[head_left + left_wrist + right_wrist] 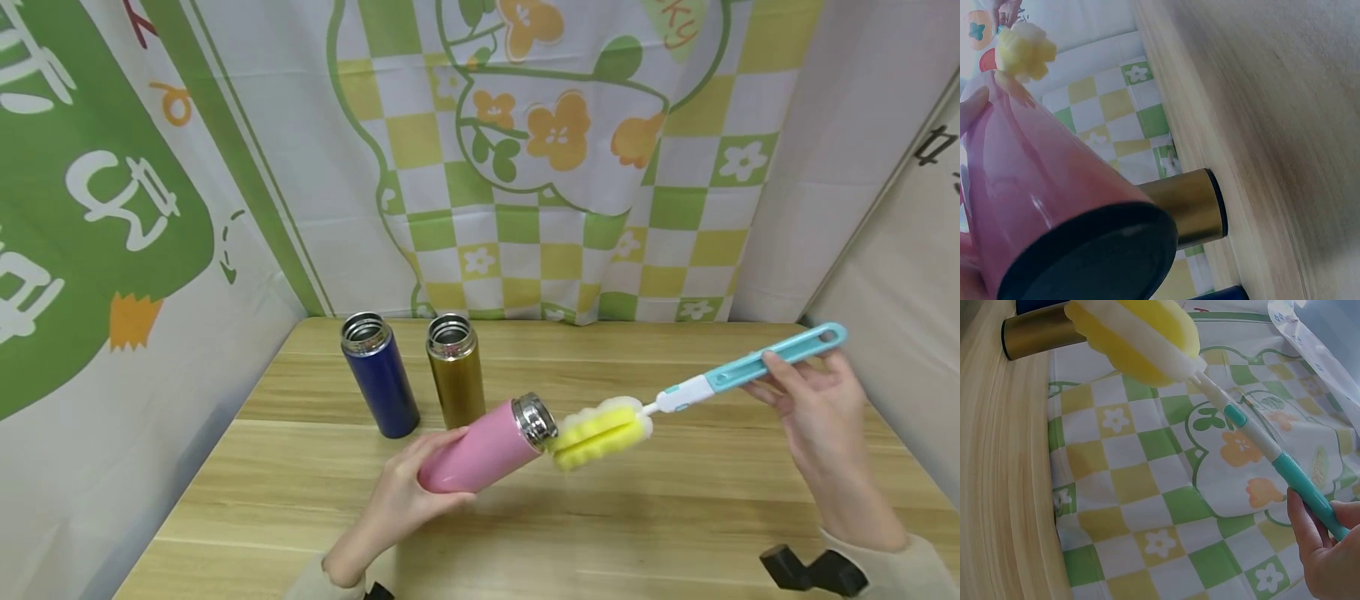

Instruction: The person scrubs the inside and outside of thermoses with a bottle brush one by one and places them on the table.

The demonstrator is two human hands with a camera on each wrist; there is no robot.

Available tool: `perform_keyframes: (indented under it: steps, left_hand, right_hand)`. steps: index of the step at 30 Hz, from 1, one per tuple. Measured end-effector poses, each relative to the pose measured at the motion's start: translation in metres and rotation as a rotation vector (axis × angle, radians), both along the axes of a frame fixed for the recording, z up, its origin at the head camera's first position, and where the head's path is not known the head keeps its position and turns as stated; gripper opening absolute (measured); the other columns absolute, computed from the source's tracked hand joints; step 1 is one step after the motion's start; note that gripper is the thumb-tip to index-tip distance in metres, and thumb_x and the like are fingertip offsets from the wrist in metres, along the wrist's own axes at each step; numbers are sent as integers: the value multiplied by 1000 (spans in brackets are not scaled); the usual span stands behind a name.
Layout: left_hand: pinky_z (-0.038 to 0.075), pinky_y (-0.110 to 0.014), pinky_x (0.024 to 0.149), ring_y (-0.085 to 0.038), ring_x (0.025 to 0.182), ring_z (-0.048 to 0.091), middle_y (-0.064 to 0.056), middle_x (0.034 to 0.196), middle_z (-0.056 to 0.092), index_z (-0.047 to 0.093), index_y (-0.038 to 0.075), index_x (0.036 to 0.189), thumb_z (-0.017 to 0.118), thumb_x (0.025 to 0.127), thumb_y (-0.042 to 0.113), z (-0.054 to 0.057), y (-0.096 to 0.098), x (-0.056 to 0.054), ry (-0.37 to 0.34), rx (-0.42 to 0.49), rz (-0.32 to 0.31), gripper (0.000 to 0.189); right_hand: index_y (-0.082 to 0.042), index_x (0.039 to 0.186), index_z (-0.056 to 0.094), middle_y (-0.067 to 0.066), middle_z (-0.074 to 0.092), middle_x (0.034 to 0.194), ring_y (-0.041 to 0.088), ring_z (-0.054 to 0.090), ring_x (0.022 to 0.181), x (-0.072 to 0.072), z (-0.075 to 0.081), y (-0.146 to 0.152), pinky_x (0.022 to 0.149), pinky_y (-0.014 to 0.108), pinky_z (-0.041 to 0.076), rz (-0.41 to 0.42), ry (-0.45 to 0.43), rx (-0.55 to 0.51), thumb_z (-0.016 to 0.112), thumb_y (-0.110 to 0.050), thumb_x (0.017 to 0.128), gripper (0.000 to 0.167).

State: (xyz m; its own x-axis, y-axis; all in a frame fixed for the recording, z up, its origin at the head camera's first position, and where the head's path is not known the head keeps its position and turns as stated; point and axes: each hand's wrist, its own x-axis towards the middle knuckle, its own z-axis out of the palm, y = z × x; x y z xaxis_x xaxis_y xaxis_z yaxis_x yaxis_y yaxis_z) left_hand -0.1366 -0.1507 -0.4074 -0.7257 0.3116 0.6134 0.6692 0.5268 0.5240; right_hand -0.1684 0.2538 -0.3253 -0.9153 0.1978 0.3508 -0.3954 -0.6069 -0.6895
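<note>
My left hand (408, 482) grips a pink thermos bottle (480, 454) around its body, tilted with its steel mouth up to the right. The bottle's dark base (1094, 256) faces the left wrist camera. In my right hand (821, 404) a bottle brush is pinched by its teal handle (772, 357). The brush's yellow and white sponge head (603, 432) is right at the pink bottle's mouth, its tip overlapping the rim in the head view. Seen from the right wrist, fingers and thumb hold the handle (1307, 490) near its end.
A blue bottle (381, 383) and a gold bottle (457, 375) stand uncapped on the wooden table (300, 508), behind and left of the pink one. A patterned cloth (517, 250) hangs along the table's back edge, with more fabric (247, 275) at the left side.
</note>
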Motion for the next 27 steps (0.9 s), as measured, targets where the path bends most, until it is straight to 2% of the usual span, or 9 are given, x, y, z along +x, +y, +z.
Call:
perform_keyframes:
  steps: [5, 9, 16, 23, 27]
  left_hand:
    - [47, -29, 70, -13, 91, 55, -1, 110, 58, 48, 21, 124, 81, 60, 26, -2, 2, 3, -87, 5, 26, 72]
    - [46, -29, 73, -13, 94, 55, -3, 115, 56, 41, 24, 129, 77, 67, 29, -3, 6, 6, -213, 38, 22, 72]
    - [48, -30, 72, -23, 94, 56, -18, 117, 50, 19, 21, 139, 64, 80, 10, -3, 14, 6, -522, 262, -139, 75]
    - [46, -34, 78, -32, 102, 51, -31, 122, 41, 0, 19, 141, 48, 89, 4, -6, 23, 3, -609, 403, -267, 72]
    - [46, -36, 79, -21, 102, 54, -34, 119, 42, -6, 21, 141, 42, 91, 4, -8, 29, 0, -672, 519, -307, 71]
  right_hand:
    - [2, 94, 44, 15, 59, 77, 25, 65, 73, 0, 0, 1, 66, 38, 49, -69, -29, -68, 50, 16, 80, 21]
    - [2, 93, 44, 14, 58, 76, 25, 65, 71, -1, -2, 2, 65, 38, 49, -111, -34, -104, 51, 16, 80, 21]
    - [4, 88, 46, 15, 59, 72, 27, 65, 69, 1, -3, 3, 63, 40, 50, -118, -32, -147, 48, 19, 79, 18]
    - [3, 88, 47, 14, 59, 74, 27, 65, 71, 3, 1, 5, 65, 40, 49, -77, -51, -171, 48, 17, 80, 16]
    - [4, 89, 46, 15, 57, 76, 28, 64, 73, 2, 4, 5, 67, 41, 49, -49, -33, -180, 47, 16, 82, 14]
